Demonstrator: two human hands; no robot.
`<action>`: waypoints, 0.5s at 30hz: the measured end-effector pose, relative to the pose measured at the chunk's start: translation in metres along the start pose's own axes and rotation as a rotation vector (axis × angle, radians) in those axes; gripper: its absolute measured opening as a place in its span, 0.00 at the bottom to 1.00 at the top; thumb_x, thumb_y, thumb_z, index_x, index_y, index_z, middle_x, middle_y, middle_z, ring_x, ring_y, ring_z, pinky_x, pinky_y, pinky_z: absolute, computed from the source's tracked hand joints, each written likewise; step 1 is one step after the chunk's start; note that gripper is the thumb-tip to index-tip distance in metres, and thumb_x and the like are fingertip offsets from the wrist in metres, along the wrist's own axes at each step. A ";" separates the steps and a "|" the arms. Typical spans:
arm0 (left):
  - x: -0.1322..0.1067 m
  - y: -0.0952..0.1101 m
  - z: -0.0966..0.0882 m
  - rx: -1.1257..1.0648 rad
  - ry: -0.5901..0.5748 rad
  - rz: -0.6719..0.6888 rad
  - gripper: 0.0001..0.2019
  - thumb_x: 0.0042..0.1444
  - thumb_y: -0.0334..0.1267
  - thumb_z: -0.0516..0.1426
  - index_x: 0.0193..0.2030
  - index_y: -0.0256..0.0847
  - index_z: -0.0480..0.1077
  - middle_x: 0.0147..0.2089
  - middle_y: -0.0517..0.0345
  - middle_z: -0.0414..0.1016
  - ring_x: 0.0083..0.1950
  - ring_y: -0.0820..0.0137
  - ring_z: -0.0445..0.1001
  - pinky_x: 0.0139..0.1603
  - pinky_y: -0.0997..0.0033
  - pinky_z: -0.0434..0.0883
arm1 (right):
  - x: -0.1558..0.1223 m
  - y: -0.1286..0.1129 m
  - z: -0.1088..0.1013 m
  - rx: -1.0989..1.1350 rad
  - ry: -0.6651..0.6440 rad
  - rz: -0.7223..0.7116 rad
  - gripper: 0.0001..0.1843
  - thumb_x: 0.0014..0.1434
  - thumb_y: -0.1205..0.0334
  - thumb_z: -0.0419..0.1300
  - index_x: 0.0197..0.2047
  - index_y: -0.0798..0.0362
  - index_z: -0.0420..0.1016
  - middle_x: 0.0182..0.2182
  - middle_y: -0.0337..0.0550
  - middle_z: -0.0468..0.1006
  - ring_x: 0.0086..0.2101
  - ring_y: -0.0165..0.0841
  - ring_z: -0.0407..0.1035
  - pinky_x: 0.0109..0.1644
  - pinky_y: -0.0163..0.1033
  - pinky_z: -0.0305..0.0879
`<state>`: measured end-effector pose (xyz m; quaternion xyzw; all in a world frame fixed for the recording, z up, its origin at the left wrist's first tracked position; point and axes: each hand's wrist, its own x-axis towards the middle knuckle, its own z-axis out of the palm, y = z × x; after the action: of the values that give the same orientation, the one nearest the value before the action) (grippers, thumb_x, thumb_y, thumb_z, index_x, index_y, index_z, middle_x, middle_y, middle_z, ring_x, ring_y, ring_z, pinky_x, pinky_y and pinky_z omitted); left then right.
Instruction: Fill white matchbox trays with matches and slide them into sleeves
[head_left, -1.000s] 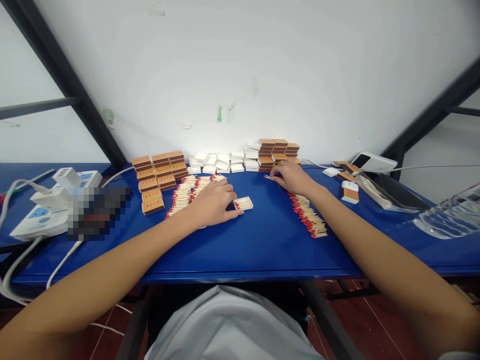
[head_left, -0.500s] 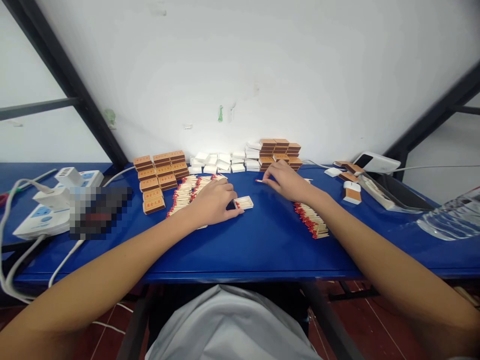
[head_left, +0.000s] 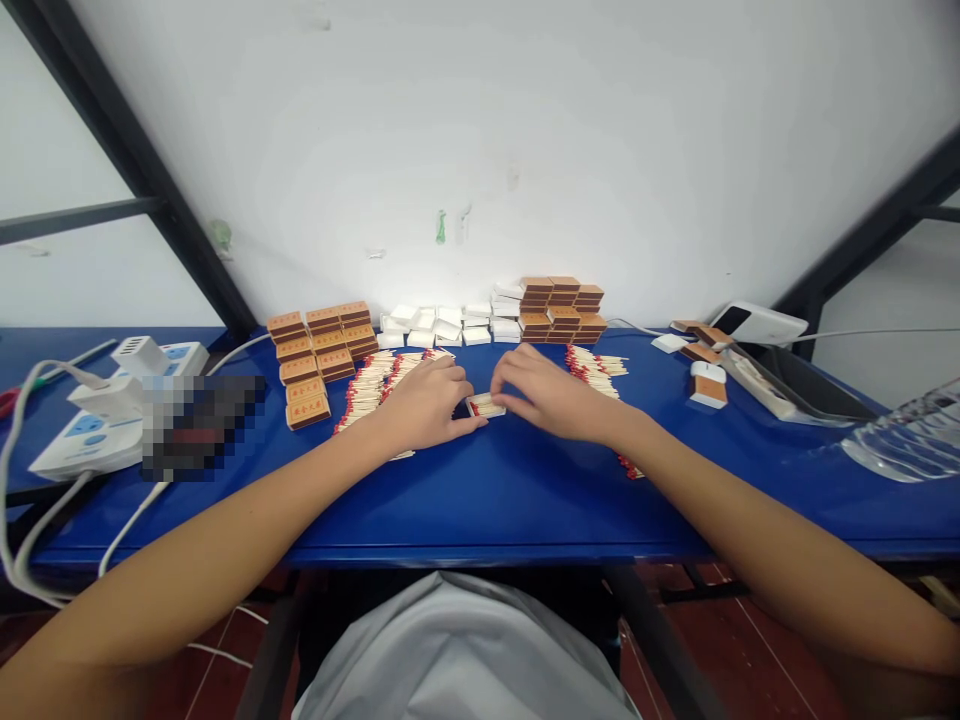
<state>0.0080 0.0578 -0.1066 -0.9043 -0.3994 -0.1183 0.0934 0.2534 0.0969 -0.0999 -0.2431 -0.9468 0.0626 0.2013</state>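
At the middle of the blue table (head_left: 480,500), an open matchbox tray (head_left: 487,405) is held at its left end by the left hand (head_left: 424,405), fingers pressed together. Its right end is touched by the right hand (head_left: 551,398), fingertips pinched together. Loose matches (head_left: 371,385) are heaped just left.

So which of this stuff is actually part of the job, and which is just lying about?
In use: left hand, right hand, matchbox tray between them, loose matches, white trays, orange matchboxes.
Lying about: power strip, white device, plastic bag.
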 end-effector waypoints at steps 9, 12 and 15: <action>-0.002 0.001 0.000 -0.018 -0.002 -0.002 0.19 0.69 0.53 0.62 0.43 0.38 0.83 0.42 0.47 0.80 0.50 0.54 0.75 0.55 0.54 0.71 | -0.046 0.112 -0.073 -0.154 -0.045 0.603 0.08 0.64 0.57 0.62 0.36 0.49 0.82 0.34 0.45 0.84 0.36 0.40 0.74 0.41 0.42 0.65; -0.002 0.001 0.000 -0.017 -0.001 -0.005 0.18 0.69 0.53 0.62 0.43 0.38 0.83 0.41 0.47 0.80 0.50 0.54 0.75 0.55 0.54 0.71 | -0.064 0.133 -0.082 -0.158 -0.154 0.719 0.07 0.60 0.64 0.63 0.37 0.51 0.85 0.34 0.46 0.85 0.34 0.38 0.74 0.38 0.41 0.64; -0.001 0.001 0.000 -0.018 -0.007 -0.008 0.18 0.69 0.53 0.62 0.44 0.37 0.83 0.42 0.47 0.80 0.50 0.54 0.76 0.55 0.53 0.72 | -0.073 0.141 -0.084 -0.160 -0.181 0.753 0.07 0.58 0.66 0.65 0.35 0.50 0.86 0.32 0.45 0.85 0.31 0.37 0.73 0.35 0.40 0.63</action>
<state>0.0081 0.0559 -0.1072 -0.9038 -0.4024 -0.1192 0.0836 0.4076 0.1862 -0.0795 -0.5817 -0.8073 0.0791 0.0603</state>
